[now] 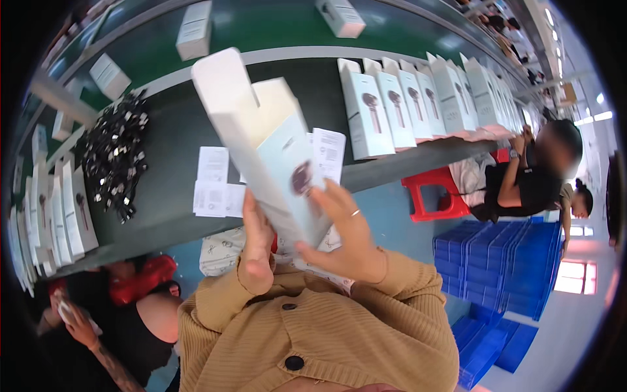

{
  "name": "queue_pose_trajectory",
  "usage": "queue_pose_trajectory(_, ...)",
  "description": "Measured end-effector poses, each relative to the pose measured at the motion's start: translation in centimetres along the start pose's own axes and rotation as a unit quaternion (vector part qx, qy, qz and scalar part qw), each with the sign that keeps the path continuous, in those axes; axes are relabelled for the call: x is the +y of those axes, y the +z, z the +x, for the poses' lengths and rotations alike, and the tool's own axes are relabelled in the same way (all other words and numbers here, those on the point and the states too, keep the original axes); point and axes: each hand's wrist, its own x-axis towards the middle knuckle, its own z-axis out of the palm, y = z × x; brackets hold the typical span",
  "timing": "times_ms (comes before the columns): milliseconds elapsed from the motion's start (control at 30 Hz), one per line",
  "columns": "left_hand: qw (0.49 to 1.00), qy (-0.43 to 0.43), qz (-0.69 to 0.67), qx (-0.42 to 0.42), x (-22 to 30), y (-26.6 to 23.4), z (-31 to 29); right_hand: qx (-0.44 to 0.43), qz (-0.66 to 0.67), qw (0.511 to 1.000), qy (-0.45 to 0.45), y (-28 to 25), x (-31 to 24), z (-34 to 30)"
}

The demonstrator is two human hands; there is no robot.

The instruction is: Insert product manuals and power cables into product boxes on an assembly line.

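Between my two hands stands a tall white carton (287,163), tilted, its top flaps standing up and its mouth open. A dark round-headed device is printed on its front. My left hand (258,245) presses against the lower left side, its fingers partly hidden by the carton. My right hand (349,238), with a ring on one finger, grips the lower front and right edge. Behind the carton, on the dark bench, lie printed leaflets, one group to the left (212,173) and another leaflet (330,151) to the right.
A heap of black cables (117,153) lies on the bench at left. Rows of upright cartons stand at right (372,111) and left (55,209). Behind runs a green conveyor (261,29) with cartons. Co-workers sit either side, near a red stool (434,193) and blue crates (496,264).
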Motion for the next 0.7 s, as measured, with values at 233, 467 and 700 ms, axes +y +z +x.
queue_pose_trajectory(233,0.982,0.017,0.154,0.106,1.6,-4.0,1.2,0.182,-0.170,0.962,0.108,-12.1,8.4,2.4)
queue_pose_trajectory(467,0.754,0.071,0.503,0.418,7.5,-15.9,-3.5,0.104,-0.529,0.827,0.161,-19.1,20.7,4.5)
queue_pose_trajectory(700,0.330,0.047,0.806,0.489,12.6,-27.6,-9.5,0.179,-0.475,0.859,-0.064,-12.5,13.1,5.6)
